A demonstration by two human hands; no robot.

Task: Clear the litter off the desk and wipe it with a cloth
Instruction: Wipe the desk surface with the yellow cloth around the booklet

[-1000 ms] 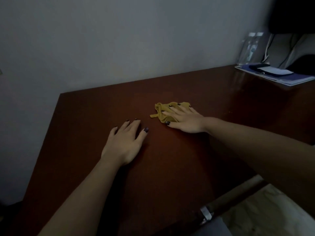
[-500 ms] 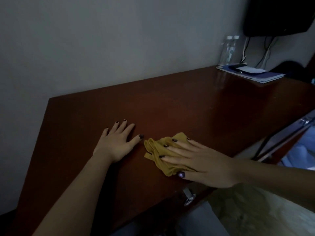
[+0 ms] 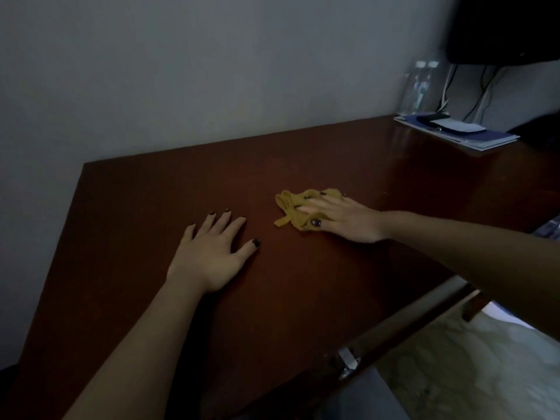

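A crumpled mustard-yellow cloth (image 3: 290, 204) lies near the middle of the dark brown desk (image 3: 151, 189). My right hand (image 3: 342, 216) presses flat on the cloth with straight, spread fingers and covers its right half. My left hand (image 3: 212, 253) rests flat on the bare desk to the left of the cloth, fingers spread, holding nothing. A gap of bare wood separates the two hands.
At the desk's far right corner lie a blue folder with papers (image 3: 460, 133) and a dark flat item on top. Two clear bottles (image 3: 419, 86) stand behind them by the wall. A dark screen (image 3: 503, 28) with hanging cables is above. A metal drawer handle (image 3: 348, 362) sticks out below the front edge.
My right hand has slid the cloth from the desk's front edge back toward the wall and to the right. My left hand has stayed flat on the desk.
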